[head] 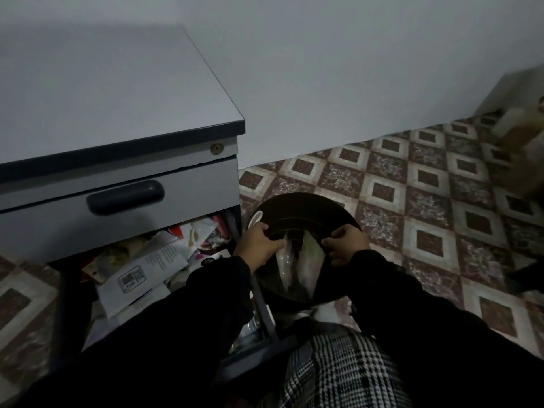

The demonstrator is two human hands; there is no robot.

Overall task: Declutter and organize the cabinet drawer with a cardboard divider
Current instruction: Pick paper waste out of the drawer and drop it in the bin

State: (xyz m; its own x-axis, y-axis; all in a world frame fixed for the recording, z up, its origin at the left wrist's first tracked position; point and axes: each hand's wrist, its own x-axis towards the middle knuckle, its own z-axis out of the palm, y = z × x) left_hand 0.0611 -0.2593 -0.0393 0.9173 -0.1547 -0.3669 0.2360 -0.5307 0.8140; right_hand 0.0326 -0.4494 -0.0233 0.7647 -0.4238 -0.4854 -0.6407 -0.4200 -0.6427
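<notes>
At the far left stands a grey cabinet (117, 92) with a dark-edged top. Its upper drawer (123, 198) is pushed in and shows a dark handle (125, 196) and a small lock (216, 148) at its right corner. Below it, the open drawer (266, 316) is pulled out toward the person and is crammed with loose papers (141, 275), envelopes and coloured packets, lying in a jumble with no order; the person's left sleeve (176, 325) crosses over its front part and hides it.

Just right of the drawer's dark side rail, a round dark bin (297, 207) stands on the patterned tile floor (426, 201). Both hands are at the bin's near rim. The left hand (259, 241) curls its fingers (272, 231) over the dark liner at the rim's left side and grips it, knuckles up, with a small white piece (255, 219) just above it against the bin's wall. The right hand (346, 244) grips the liner at the rim's right side, fingers bent round its edge and thumb toward the middle. Between the two hands, inside the bin, lie pale crumpled plastic wrappers (297, 260).

Both arms reach forward in black sleeves, over a checked garment (338, 372) at the bottom edge. No cardboard piece can be made out in the dim drawer.
</notes>
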